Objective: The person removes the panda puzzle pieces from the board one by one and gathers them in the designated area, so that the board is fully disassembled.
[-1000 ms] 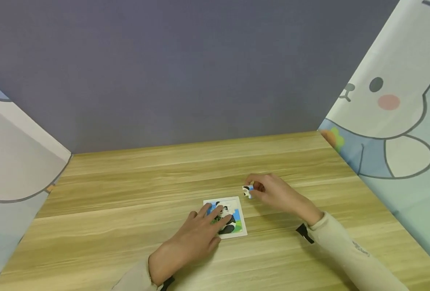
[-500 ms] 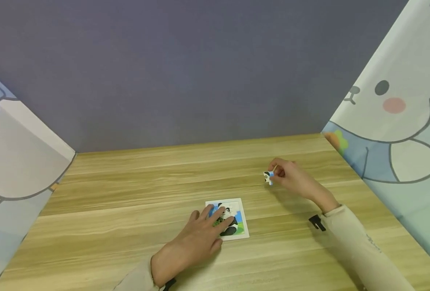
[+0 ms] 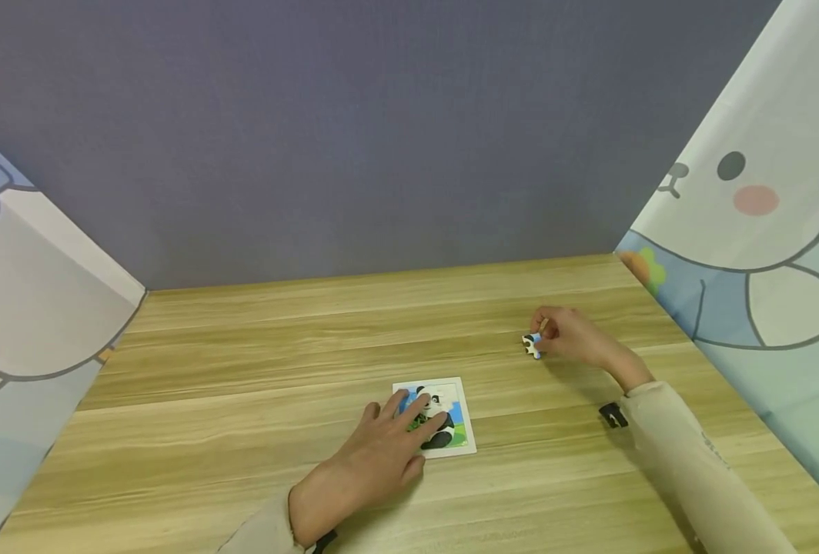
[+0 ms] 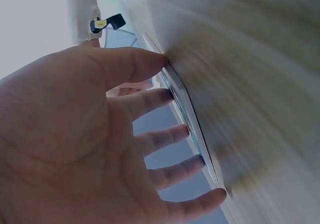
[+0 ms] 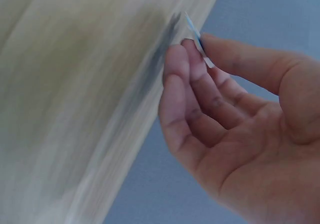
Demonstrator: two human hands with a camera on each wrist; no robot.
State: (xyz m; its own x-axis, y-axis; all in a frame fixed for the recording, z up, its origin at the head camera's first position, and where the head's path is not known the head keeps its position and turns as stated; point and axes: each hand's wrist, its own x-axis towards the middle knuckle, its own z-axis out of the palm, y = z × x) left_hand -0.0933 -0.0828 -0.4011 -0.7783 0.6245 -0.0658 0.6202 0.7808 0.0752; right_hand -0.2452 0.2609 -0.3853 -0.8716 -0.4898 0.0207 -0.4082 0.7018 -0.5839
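The left hand (image 3: 373, 465) lies spread and loose, touching a flat, square, white-framed panda puzzle (image 3: 456, 419) on the yellow-brown wooden counter (image 3: 243, 400). Farther right — well apart from the puzzle — a small white, black and blue jigsaw piece (image 3: 530, 346) is just above the counter, pinched by the thumb and fingers of the right hand (image 3: 576, 338).
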